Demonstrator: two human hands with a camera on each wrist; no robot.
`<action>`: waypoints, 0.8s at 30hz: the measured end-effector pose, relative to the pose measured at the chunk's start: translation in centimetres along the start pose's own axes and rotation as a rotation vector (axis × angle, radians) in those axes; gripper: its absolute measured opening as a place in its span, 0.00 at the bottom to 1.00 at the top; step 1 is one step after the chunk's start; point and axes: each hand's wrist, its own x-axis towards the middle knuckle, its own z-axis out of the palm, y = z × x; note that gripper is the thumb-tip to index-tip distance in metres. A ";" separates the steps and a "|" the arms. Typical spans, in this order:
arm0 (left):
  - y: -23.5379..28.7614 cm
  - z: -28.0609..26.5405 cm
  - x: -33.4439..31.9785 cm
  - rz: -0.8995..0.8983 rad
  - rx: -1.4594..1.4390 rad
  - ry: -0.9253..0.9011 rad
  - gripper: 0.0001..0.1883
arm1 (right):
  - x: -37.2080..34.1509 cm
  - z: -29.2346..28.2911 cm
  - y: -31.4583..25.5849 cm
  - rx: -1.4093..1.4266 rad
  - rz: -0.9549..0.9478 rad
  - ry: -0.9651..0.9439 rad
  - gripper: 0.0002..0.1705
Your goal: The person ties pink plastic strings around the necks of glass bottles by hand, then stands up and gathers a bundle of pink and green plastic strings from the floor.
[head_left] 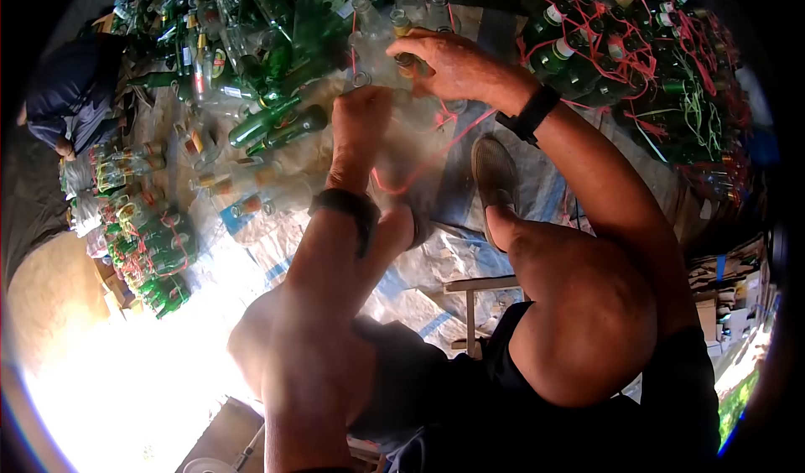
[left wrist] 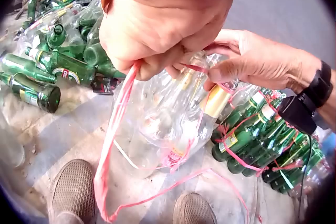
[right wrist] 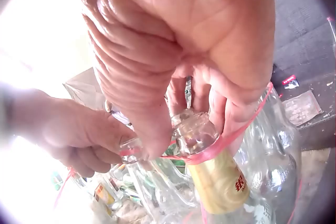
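A bundle of clear glass bottles (left wrist: 163, 113) stands in front of me, pink plastic string (left wrist: 118, 129) running round the necks. My left hand (head_left: 362, 121) grips that string in curled fingers, and a long end hangs below the fist in the left wrist view. My right hand (head_left: 457, 66) holds the neck of a bottle with a yellow label (right wrist: 218, 182). Its fingers (right wrist: 215, 103) wrap behind the neck, and the thumb (right wrist: 149, 124) lies in front, close to the string. Another bottle's mouth (right wrist: 132, 150) shows between the two hands.
Loose green bottles (head_left: 277, 129) pile up at the left, and tied green bottles (head_left: 579, 54) stand at the right. My shoes (head_left: 493, 171) flank the bundle on a pale ground sheet (head_left: 402, 272). Another person (head_left: 75, 87) bends at the far left.
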 end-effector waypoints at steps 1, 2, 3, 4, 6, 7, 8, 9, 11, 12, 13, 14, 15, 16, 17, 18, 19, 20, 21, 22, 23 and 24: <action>-0.2 0.0 0.1 0.009 -0.006 -0.018 0.13 | 0.0 0.2 0.2 0.012 -0.017 0.020 0.32; -0.4 0.0 0.1 0.019 -0.012 -0.036 0.12 | 0.1 0.4 0.5 0.024 -0.035 0.040 0.32; -0.1 0.4 0.1 0.024 -0.026 -0.036 0.12 | 0.0 -0.3 0.3 0.010 -0.034 0.036 0.32; -0.1 0.4 -0.3 0.017 -0.027 -0.021 0.12 | 0.0 -0.4 0.0 0.066 0.033 -0.002 0.31; 0.1 0.7 -0.8 0.013 -0.029 0.000 0.13 | 0.0 -0.1 -0.2 0.120 0.095 -0.039 0.31; 0.5 1.2 -1.1 -0.047 -0.103 0.053 0.13 | 0.2 0.2 0.1 0.091 0.040 0.010 0.31; 0.8 1.4 -1.6 -0.113 -0.172 0.100 0.13 | 0.2 0.5 0.3 0.070 -0.009 0.058 0.31; 1.0 1.3 -2.1 -0.118 -0.172 0.099 0.13 | 0.2 0.8 0.7 0.072 -0.006 0.054 0.31; 1.5 1.4 -2.7 -0.176 -0.281 0.046 0.12 | 0.2 0.7 0.9 0.011 -0.055 0.042 0.30; 1.0 1.8 -2.9 -0.177 -0.279 0.044 0.12 | 0.0 0.4 0.5 0.013 -0.053 0.043 0.30; 0.5 2.0 -3.1 -0.085 -0.219 0.071 0.12 | -0.1 -0.1 0.1 0.072 0.000 -0.015 0.30; 0.0 2.1 -3.1 0.011 -0.157 0.102 0.12 | 0.0 -0.4 -0.4 0.130 0.049 -0.071 0.31; -0.1 2.1 -3.2 0.009 -0.157 0.102 0.12 | 0.0 -0.3 -0.4 0.131 0.048 -0.072 0.31; -0.1 2.2 -3.3 0.058 -0.169 0.126 0.12 | 0.0 -0.1 -0.3 0.120 0.034 -0.069 0.31; 0.0 2.3 -3.1 0.112 -0.182 0.151 0.12 | 0.1 -0.2 -0.1 0.106 0.016 -0.061 0.32; 0.0 2.4 -3.0 0.116 -0.185 0.150 0.12 | 0.2 -0.3 -0.1 0.102 0.017 -0.060 0.32; 0.0 2.5 -3.3 0.114 -0.204 0.151 0.12 | 0.2 -0.3 -0.1 0.120 0.042 -0.090 0.33; -0.1 2.5 -3.3 0.117 -0.225 0.155 0.12 | 0.3 -0.4 -0.2 0.134 0.062 -0.118 0.34; -0.2 2.6 -3.2 0.120 -0.227 0.158 0.12 | 0.4 -0.6 -0.2 0.130 0.059 -0.118 0.34; -0.3 2.8 -3.2 0.110 -0.234 0.164 0.12 | 0.2 -0.7 -0.4 0.154 0.068 -0.125 0.34; -0.4 2.9 -3.2 0.101 -0.242 0.171 0.12 | 0.1 -0.8 -0.5 0.177 0.077 -0.131 0.35; 0.0 2.8 -3.3 0.100 -0.244 0.172 0.12 | 0.2 -0.8 -0.3 0.176 0.076 -0.133 0.35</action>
